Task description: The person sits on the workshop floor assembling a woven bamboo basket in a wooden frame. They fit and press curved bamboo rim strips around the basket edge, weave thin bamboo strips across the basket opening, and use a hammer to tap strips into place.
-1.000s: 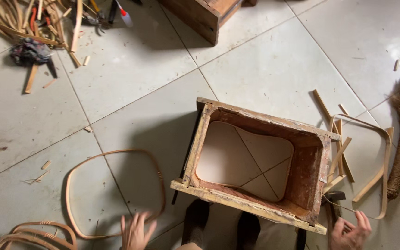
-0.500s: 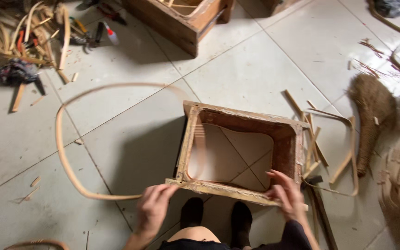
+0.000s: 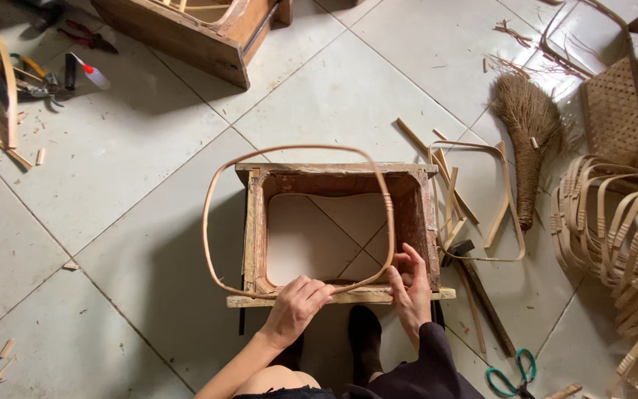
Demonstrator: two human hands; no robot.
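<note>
A bottomless square wooden frame box [image 3: 252, 222] stands on the tiled floor in front of me. A thin bent cane hoop [image 3: 208, 214] lies over it, partly hanging past its left side. My left hand [image 3: 297, 307] pinches the hoop at the box's near edge. My right hand [image 3: 410, 284] grips the hoop at the near right corner, fingers curled on the strip.
A second wooden box [image 3: 186, 33] sits at the top. Pliers and cane scraps [image 3: 9, 89] lie top left. A straw brush [image 3: 529, 125], another cane loop [image 3: 507, 199], stacked hoops [image 3: 614, 222], woven panels [image 3: 618, 107] and green scissors [image 3: 511, 373] are on the right.
The cane hoop has been lifted from the floor at the left and brought over the wooden box. Both hands moved from the box's edge onto the hoop.
</note>
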